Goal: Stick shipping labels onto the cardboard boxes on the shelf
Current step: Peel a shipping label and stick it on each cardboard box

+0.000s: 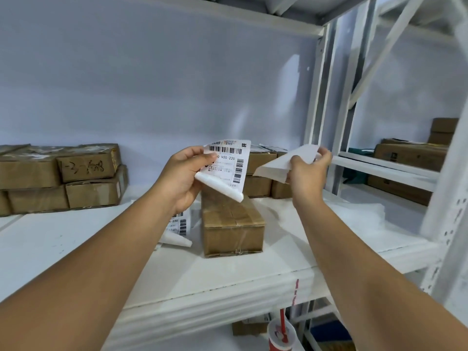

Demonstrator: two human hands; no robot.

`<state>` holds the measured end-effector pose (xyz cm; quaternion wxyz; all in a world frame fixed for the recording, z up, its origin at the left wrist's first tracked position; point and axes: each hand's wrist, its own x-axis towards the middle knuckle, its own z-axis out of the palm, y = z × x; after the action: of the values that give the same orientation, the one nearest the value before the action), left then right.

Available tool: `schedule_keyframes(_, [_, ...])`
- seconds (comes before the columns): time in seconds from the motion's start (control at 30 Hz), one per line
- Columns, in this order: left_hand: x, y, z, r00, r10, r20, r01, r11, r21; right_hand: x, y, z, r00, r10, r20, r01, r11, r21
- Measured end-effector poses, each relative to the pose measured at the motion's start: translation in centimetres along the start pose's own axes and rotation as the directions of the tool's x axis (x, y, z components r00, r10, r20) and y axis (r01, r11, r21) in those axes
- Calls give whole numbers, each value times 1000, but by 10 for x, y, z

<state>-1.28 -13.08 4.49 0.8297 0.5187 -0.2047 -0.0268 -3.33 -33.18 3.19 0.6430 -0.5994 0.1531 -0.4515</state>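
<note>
A barcoded shipping label [225, 163] (lower edge curling) is pinched upright in the left hand [182, 178] above a taped brown cardboard box [231, 226] on the shelf [228, 282], the right hand [309, 168] grips a blank sheet [281, 162], a second label [180, 226] lies just left of that box, and more boxes [60, 178] sit stacked back left.

The left forearm [114, 249] hides much of the loose label [182, 225].

We see bare shelf [76, 249] between the left box stack [63, 178] and the front box [233, 224]; loose labels [178, 228] lie there, rear boxes [260, 178] behind.
</note>
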Motion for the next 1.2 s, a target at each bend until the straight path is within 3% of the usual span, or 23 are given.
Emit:
schedule_keyframes(0.33, [-6,-4,2,998,-38,57,33,996,86,5,3,-63,994,23,105,20,919,-394])
schedule_keyframes(0.43, [-6,-4,1,999,-40,34,37,994,101,8,0,-73,992,10,124,38,925,-378])
schedule_keyframes(0.6, [-5,-5,-1,999,-43,5,42,991,126,19,-1,-68,954,108,281,-72,988,-134])
schedule_keyframes(0.7, [-4,-5,-1,999,-46,11,44,989,141,27,0,-60,941,43,335,23,982,-188])
schedule_keyframes(0.8, [-4,-6,-2,999,-49,16,46,988,145,34,5,-61,958,75,276,1,965,-264])
schedule_keyframes(0.87, [-3,-6,-2,999,-52,14,50,988,143,37,8,-68,977,80,198,22,887,-462])
schedule_keyframes(0.97, [-4,-7,-1,998,-60,18,57,989,136,37,13,-75,964,162,213,59,648,-759])
schedule_keyframes(1.03, [-5,-6,0,997,-65,28,60,989,134,35,15,-76,963,199,183,41,562,-826])
schedule_keyframes(1.2, [-6,-5,1,997,-68,23,65,991,118,35,19,-77,974,163,157,57,495,-867])
